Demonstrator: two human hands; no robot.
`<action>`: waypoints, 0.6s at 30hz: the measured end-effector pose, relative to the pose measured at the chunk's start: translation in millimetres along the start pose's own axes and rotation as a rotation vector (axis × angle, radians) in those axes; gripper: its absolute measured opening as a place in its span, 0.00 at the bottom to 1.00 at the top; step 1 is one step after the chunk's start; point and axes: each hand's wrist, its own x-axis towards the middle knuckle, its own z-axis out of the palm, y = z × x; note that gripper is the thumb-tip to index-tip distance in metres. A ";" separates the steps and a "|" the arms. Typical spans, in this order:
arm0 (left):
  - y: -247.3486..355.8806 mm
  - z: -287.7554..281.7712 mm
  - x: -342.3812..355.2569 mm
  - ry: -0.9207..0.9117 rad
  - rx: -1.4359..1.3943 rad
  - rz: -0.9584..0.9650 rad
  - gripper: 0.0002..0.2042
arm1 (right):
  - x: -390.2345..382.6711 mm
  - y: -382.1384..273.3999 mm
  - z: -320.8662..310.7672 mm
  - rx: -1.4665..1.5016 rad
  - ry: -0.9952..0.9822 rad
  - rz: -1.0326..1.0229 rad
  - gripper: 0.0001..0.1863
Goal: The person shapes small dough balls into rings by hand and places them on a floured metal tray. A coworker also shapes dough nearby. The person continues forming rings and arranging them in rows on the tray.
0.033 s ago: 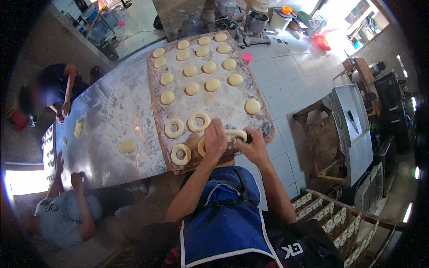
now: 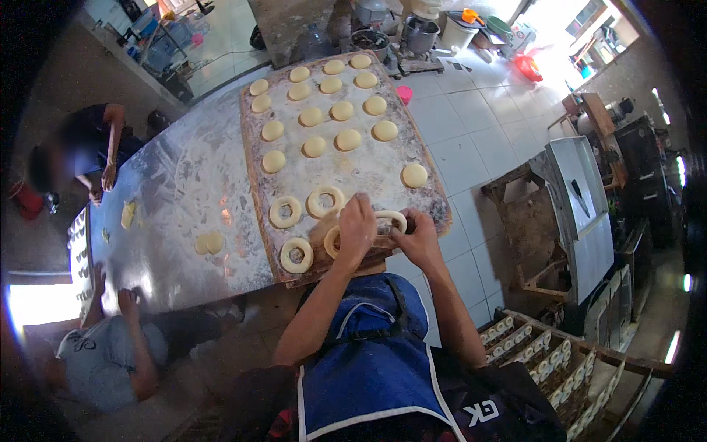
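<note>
**Hands on a dough ring at the board's near edge**

I see both hands meet over one dough ring (image 2: 389, 221) at the near right corner of the floured board (image 2: 368, 171). Left hand (image 2: 356, 230) lies curled over the ring's left side, fingers bent down. Right hand (image 2: 417, 237) pinches its right side, fingers closed on the dough. Three finished rings (image 2: 284, 212) lie just left of the hands. Round dough discs (image 2: 314, 146) fill the far board in rows. The board rests on a floured metal table (image 2: 177, 199); two other people work at its left edge.
</note>
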 end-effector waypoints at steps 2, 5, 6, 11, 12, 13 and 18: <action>8.2 1.8 12.9 -0.163 0.063 -0.103 0.09 | -6.0 4.4 -5.0 -0.190 0.101 0.006 0.24; 2.6 -2.4 24.1 -0.157 0.092 -0.018 0.10 | -3.1 10.4 -13.1 -0.574 0.204 -0.079 0.33; -1.0 -4.6 26.1 -0.235 0.016 -0.020 0.11 | 4.4 12.5 -16.8 -0.610 0.292 -0.232 0.31; -2.5 -13.7 23.0 -0.279 -0.060 0.107 0.13 | 85.4 17.8 -29.7 -0.812 0.340 -0.538 0.23; -0.6 -16.1 22.9 -0.254 -0.066 0.110 0.13 | 95.6 16.7 -30.4 -0.842 0.272 -0.496 0.21; 0.4 -20.8 21.2 -0.267 -0.060 0.075 0.14 | 104.6 13.9 -33.2 -0.869 0.208 -0.469 0.19; -42.3 -88.4 3.5 0.058 -0.218 0.095 0.13 | 115.2 -19.9 -50.4 -0.699 -0.058 0.019 0.17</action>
